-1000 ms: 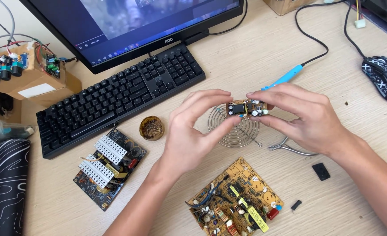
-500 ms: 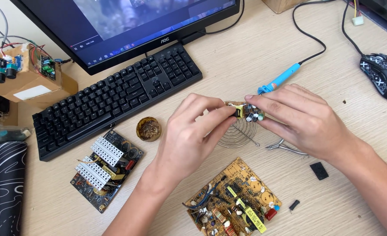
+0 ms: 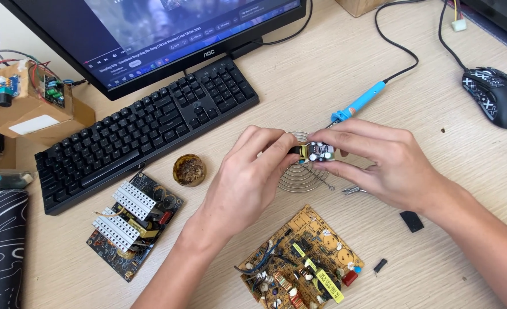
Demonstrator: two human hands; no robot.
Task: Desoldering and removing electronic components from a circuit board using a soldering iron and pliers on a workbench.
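I pinch the small circuit module (image 3: pixel 316 152) between my left hand (image 3: pixel 247 177) and right hand (image 3: pixel 379 163), above the wire fan guard (image 3: pixel 296 174); the soldering iron (image 3: pixel 359 106) lies untouched, so soldering remains.

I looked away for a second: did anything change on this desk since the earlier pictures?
Hardly. Both hands, left hand and right hand, still pinch the small circuit board over the wire coil, perhaps slightly lower. The keyboard, soldering iron and other boards stayed put.

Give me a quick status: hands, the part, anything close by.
Left hand and right hand both pinch the small circuit board. Board held above the wire spiral stand. Soldering iron lies just behind; nothing blocks.
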